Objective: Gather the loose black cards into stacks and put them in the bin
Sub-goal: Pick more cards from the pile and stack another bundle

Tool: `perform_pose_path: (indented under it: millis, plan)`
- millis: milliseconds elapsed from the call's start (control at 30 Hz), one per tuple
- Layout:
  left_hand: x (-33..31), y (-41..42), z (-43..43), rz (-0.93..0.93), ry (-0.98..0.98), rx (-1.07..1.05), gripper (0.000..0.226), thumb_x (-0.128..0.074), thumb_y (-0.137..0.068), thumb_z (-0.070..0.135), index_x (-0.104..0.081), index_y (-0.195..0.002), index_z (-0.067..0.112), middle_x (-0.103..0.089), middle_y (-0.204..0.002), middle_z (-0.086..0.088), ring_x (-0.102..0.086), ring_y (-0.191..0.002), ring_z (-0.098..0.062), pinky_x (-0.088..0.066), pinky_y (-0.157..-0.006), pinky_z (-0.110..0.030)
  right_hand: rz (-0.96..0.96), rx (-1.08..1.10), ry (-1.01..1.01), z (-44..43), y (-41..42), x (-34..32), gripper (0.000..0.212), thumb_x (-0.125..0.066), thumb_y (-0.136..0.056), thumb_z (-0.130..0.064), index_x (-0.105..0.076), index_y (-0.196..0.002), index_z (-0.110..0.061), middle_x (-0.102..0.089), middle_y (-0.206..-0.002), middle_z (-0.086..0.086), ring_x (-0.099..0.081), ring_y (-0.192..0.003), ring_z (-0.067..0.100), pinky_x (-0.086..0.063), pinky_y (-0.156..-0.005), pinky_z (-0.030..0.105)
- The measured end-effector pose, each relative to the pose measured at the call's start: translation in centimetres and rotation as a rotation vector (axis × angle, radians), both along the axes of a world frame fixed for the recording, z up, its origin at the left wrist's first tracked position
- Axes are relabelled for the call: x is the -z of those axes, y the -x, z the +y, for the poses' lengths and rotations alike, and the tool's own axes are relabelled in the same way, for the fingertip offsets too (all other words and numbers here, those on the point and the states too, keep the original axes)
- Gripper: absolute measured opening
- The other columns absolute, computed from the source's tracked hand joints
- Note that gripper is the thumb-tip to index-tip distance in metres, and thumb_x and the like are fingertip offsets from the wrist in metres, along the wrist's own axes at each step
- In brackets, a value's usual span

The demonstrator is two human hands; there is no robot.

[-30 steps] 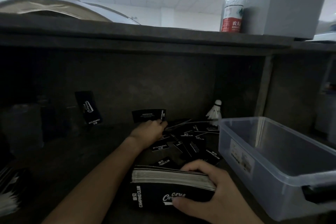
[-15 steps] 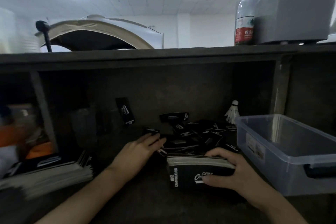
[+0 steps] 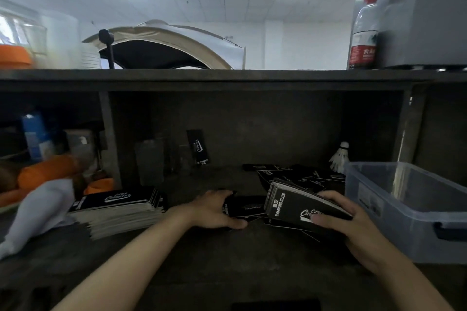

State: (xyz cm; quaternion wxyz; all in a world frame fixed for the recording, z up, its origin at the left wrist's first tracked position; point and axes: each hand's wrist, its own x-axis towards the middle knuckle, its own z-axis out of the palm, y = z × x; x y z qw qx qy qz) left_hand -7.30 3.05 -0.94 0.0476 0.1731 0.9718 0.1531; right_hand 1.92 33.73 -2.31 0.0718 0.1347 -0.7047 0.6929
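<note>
Black cards [image 3: 300, 204] in a thick stack sit tilted in the right hand [image 3: 351, 222], fingers clamped round them. The left hand [image 3: 214, 212] grips a few cards [image 3: 243, 206] on the shelf. Loose cards [image 3: 303, 177] lie behind, the clear plastic bin [image 3: 409, 212] just right.

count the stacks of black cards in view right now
2. One stack is held tilted in the right hand, beside the bin. The other stack lies on the shelf at left. Loose cards behind are unstacked.

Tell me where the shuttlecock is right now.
The shuttlecock stands at the back right of the shelf in the head view, just behind the loose black cards and beside the far left corner of the clear plastic bin.
</note>
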Motion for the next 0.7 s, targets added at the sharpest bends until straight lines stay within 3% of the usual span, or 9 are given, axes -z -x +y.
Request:
perform_pose_path:
  millis: [100, 167, 267, 367, 433, 567, 700]
  plan:
    - [-0.3, 0.7, 0.6, -0.017, -0.124, 0.009, 0.091, -0.082, -0.075, 0.050, -0.039, -0.151, 0.023, -0.048, -0.146, 0.006, -0.046, -0.136, -0.014, -0.035, -0.114, -0.026, -0.008, 0.008, -0.034, 0.0, 0.2, 0.2, 0.063, -0.096, -0.044, -0.034, -0.073, -0.101, -0.021, -0.074, -0.109, 0.009, -0.073, -0.100, 0.029, -0.058, -0.083, 0.039]
    - [-0.7, 0.8, 1.0, -0.004, -0.137, 0.024, 0.085, -0.085, -0.076, 0.039, -0.043, -0.149, 0.024, -0.049, -0.142, 0.004, -0.047, -0.133, -0.014, -0.036, -0.112, -0.024, -0.012, 0.017, -0.052, 0.0, 0.4, 0.3, 0.066, -0.097, -0.045, -0.034, -0.073, -0.105, -0.020, -0.073, -0.113, 0.010, -0.072, -0.103, 0.030, -0.058, -0.088, 0.042]
    - [-1.2, 0.6, 1.7, 0.074, -0.128, 0.037, 0.083, -0.088, -0.072, 0.028, -0.047, -0.144, 0.027, -0.047, -0.139, 0.001, -0.046, -0.131, -0.017, -0.037, -0.109, -0.025, 0.000, 0.001, -0.035, 0.1, 0.3, 0.3, 0.070, -0.099, -0.039, -0.038, -0.073, -0.102, -0.021, -0.075, -0.109, 0.007, -0.074, -0.100, 0.027, -0.059, -0.083, 0.038]
    - [-1.9, -0.1, 1.8, 0.294, -0.171, 0.069, 0.072, -0.089, -0.069, 0.023, -0.054, -0.130, 0.035, -0.050, -0.125, 0.008, -0.052, -0.121, -0.015, -0.045, -0.104, -0.039, 0.023, -0.031, -0.010, 0.1, 0.2, 0.1, 0.077, -0.102, -0.031, -0.045, -0.073, -0.099, -0.022, -0.077, -0.104, 0.005, -0.075, -0.096, 0.025, -0.059, -0.077, 0.033]
    - [-2.2, -0.5, 1.4, 0.387, -0.221, 0.101, 0.062, -0.086, -0.072, 0.019, -0.057, -0.123, 0.039, -0.049, -0.117, 0.015, -0.053, -0.115, -0.011, -0.047, -0.101, -0.040, 0.030, -0.035, -0.024, 0.1, 0.3, 0.2, 0.076, -0.102, -0.034, -0.042, -0.072, -0.101, -0.020, -0.076, -0.105, 0.006, -0.075, -0.096, 0.026, -0.059, -0.078, 0.034]
    - [-2.1, -1.6, 0.6, 0.385, -0.267, 0.236, 0.062, -0.077, -0.082, 0.010, -0.057, -0.129, 0.047, -0.047, -0.121, 0.023, -0.052, -0.119, -0.003, -0.045, -0.107, -0.035, 0.013, -0.028, -0.050, 0.1, 0.1, 0.3, 0.062, -0.096, -0.047, -0.030, -0.072, -0.102, -0.020, -0.075, -0.108, 0.008, -0.073, -0.100, 0.029, -0.058, -0.082, 0.039]
    - [-0.9, -2.3, 0.7, 0.370, -0.226, 0.262, 0.048, -0.067, -0.094, 0.024, -0.056, -0.131, 0.052, -0.047, -0.120, 0.026, -0.052, -0.116, 0.000, -0.045, -0.106, -0.032, 0.024, -0.003, -0.182, -0.2, 0.0, 0.3, 0.047, -0.098, -0.061, -0.021, -0.073, -0.101, -0.024, -0.075, -0.107, 0.002, -0.073, -0.101, 0.022, -0.059, -0.089, 0.038]
